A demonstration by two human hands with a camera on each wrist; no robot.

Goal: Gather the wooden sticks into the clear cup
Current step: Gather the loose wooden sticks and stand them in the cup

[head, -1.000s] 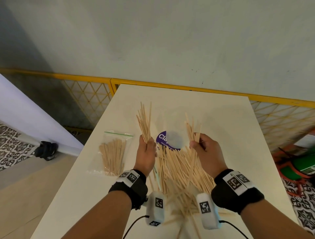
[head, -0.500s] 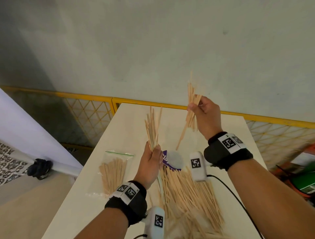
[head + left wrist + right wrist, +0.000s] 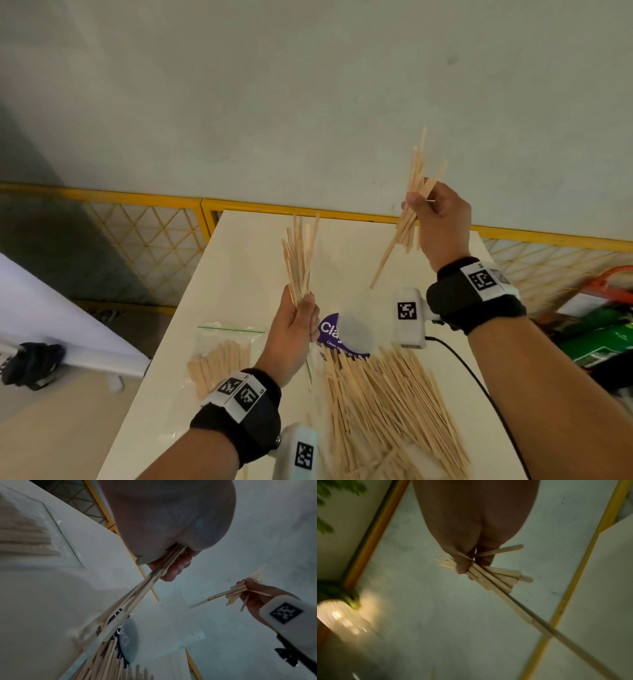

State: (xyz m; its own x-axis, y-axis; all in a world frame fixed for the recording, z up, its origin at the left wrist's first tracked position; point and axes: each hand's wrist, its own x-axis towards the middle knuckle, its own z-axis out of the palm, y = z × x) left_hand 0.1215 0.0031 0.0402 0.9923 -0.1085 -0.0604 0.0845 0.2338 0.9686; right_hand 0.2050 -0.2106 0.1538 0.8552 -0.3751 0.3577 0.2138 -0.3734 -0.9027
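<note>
My left hand [image 3: 303,313] grips an upright bundle of wooden sticks [image 3: 299,257] above the table's middle. Higher and to the right, my right hand [image 3: 423,202] holds a second, looser bundle [image 3: 409,219] with one stick hanging low. The clear cup [image 3: 352,337] with a purple label lies between the hands on the table. A big pile of sticks [image 3: 383,401] fans out from it toward me. In the left wrist view the fingers [image 3: 173,568] curl round the bundle [image 3: 137,592]. In the right wrist view the thumb [image 3: 462,566] pins crossed sticks [image 3: 496,578].
A clear zip bag [image 3: 222,356] with more sticks lies at the left of the white table [image 3: 246,260]. A yellow mesh railing [image 3: 144,240] runs behind the table below a grey wall. Green and orange items [image 3: 603,329] stand on the floor at the right.
Both hands lifted bundles of sticks off the pile. The right hand has gone far higher and to the right; the left hand has risen only a little.
</note>
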